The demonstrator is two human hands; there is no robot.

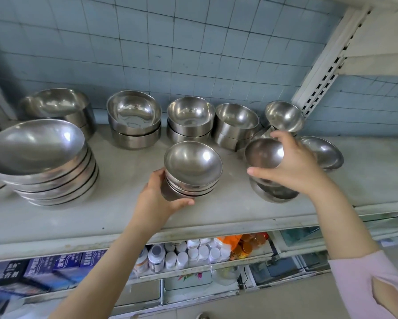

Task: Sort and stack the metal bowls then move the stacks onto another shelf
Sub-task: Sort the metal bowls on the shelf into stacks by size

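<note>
A pink sleeve (pixel 366 284) covers the right forearm, closest of all. The right hand (pixel 294 166) grips a single small bowl (pixel 264 153), tilted, just above a low pile of bowls (pixel 274 192) on the shelf (pixel 124 215). The left hand (pixel 161 199) curls round the base of a short stack of small bowls (pixel 193 166). Beyond both hands a row of bowl stacks (pixel 190 116) stands against the tiled wall (pixel 193 54). Left of the left hand sits a tall stack of wide bowls (pixel 37 146). Just right of the right hand lies a shallow bowl (pixel 322 150).
</note>
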